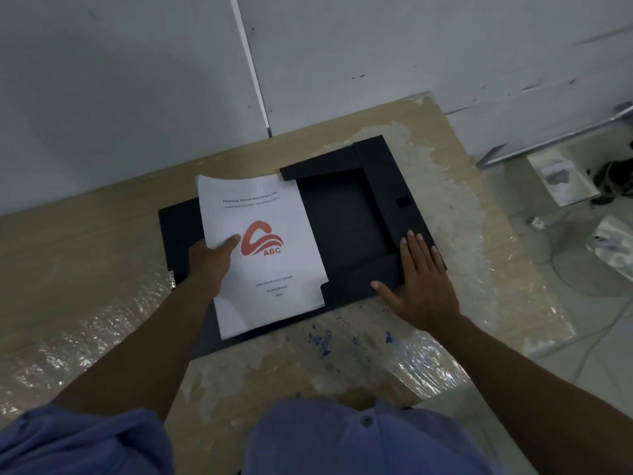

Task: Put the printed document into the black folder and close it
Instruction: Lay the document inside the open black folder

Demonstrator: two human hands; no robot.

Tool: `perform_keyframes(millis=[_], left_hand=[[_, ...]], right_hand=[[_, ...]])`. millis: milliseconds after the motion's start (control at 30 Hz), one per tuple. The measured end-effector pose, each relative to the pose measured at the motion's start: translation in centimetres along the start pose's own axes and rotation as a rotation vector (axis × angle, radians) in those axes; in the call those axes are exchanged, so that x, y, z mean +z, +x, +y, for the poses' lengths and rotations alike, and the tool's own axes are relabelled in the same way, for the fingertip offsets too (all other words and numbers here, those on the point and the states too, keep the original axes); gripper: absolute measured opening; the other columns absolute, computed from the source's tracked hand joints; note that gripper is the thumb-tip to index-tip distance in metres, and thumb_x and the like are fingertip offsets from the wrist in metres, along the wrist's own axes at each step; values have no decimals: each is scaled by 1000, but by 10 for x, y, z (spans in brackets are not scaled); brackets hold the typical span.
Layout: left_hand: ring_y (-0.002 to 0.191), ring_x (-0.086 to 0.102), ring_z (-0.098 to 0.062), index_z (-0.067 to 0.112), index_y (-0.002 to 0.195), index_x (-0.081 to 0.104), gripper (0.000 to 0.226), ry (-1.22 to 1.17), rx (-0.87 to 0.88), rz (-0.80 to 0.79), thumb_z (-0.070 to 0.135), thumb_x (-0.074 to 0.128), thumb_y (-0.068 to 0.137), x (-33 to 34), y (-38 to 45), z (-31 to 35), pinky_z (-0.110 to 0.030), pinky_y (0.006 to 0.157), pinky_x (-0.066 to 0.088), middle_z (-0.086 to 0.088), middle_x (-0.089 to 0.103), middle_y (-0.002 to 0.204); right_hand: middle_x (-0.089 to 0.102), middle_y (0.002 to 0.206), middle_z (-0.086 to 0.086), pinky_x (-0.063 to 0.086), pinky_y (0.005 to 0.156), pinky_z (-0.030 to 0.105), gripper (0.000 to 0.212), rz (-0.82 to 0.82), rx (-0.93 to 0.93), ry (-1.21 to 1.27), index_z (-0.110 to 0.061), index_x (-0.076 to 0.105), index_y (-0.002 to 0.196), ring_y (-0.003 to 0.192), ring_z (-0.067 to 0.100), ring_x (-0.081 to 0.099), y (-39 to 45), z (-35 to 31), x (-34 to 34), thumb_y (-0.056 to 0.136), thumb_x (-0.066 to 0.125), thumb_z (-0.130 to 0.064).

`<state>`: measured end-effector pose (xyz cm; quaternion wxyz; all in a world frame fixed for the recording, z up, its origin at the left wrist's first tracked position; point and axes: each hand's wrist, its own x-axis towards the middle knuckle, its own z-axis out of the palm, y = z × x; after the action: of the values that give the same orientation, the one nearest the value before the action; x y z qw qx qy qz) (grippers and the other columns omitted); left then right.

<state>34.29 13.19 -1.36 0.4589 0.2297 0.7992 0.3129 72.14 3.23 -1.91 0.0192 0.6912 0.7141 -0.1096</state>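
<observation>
The black folder (346, 217) lies open on the table, its right half showing inner flaps along the top, right and bottom edges. The printed document (270, 279), white sheets with a red ABC logo on the cover, hangs over the folder's left half and spine. My left hand (214, 260) grips the document at its left edge, thumb on top. My right hand (419, 281) lies flat with fingers spread on the folder's lower right flap, pressing it down. The document's lower left corner reaches past the folder's front edge.
The table (85, 269) is light wood covered in wrinkled plastic film, with blue paint specks near its front. A white wall stands right behind it. To the right, on the tiled floor, are a fan base (589, 262), cables and a metal shelf (555, 135).
</observation>
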Motion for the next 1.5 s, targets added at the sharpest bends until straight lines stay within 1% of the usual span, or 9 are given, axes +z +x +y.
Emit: perform_keyframes(millis=[233, 367, 467, 567, 733, 1100, 1233, 1333, 1500], left_hand=[[85, 67, -14, 21, 104, 68, 21, -36, 11, -92, 33, 77, 89, 44, -27, 4, -25, 59, 49, 7, 67, 88], [96, 67, -18, 18, 127, 62, 38, -50, 99, -83, 28, 74, 92, 83, -47, 14, -23, 63, 49, 7, 66, 99], [112, 61, -18, 24, 156, 34, 70, -23, 241, 48, 19, 69, 95, 102, -62, 11, -30, 84, 55, -1, 60, 131], [135, 54, -25, 20, 163, 17, 80, 58, 325, 132, 8, 62, 98, 110, -73, -4, -43, 109, 49, -10, 52, 150], [131, 57, -30, 13, 161, 25, 69, 174, 374, 123, 0, 55, 100, 125, -85, -16, -30, 99, 46, -17, 52, 147], [126, 61, -21, 17, 160, 32, 70, 287, 307, -61, 1, 59, 97, 168, -88, 12, -14, 89, 41, -11, 59, 145], [124, 60, -24, 24, 151, 48, 62, 418, 414, -51, 28, 70, 94, 149, -78, 7, -41, 101, 53, -8, 62, 134], [129, 54, -30, 21, 151, 48, 66, 489, 468, 113, 47, 66, 93, 116, -70, -7, -49, 107, 46, -13, 58, 140], [128, 52, -40, 12, 138, 62, 50, 621, 599, 339, 38, 66, 95, 40, -55, -40, -50, 106, 43, -18, 58, 140]], right_hand=[[16, 174, 19, 13, 132, 50, 108, 43, -16, -5, 0, 19, 163, 162, 32, 12, -1, 1, 6, 94, 27, -82], [17, 173, 19, 13, 132, 51, 108, 57, -25, 9, 1, 20, 163, 162, 33, 12, -2, 2, 7, 93, 30, -81], [16, 173, 19, 12, 133, 50, 108, 61, -21, 29, 1, 20, 163, 162, 32, 12, -1, 2, 8, 93, 31, -81], [15, 174, 18, 12, 133, 51, 108, 62, -15, 41, 0, 19, 163, 163, 32, 11, -1, 3, 10, 93, 33, -81], [14, 175, 17, 12, 132, 51, 109, 71, -10, 49, -1, 19, 163, 163, 31, 9, 0, 5, 16, 93, 30, -83], [17, 174, 18, 13, 132, 50, 108, 129, -9, 45, -1, 21, 163, 163, 31, 12, 0, 6, 24, 93, 32, -84], [19, 173, 18, 12, 133, 49, 108, 137, -14, 48, -1, 23, 162, 162, 32, 13, 1, 5, 24, 93, 32, -84], [21, 173, 19, 11, 133, 48, 108, 136, -11, 36, 0, 24, 162, 162, 33, 15, 1, 5, 24, 93, 32, -84], [20, 173, 19, 10, 133, 48, 108, 145, -15, 37, -1, 23, 162, 162, 33, 14, 2, 5, 25, 93, 32, -83]])
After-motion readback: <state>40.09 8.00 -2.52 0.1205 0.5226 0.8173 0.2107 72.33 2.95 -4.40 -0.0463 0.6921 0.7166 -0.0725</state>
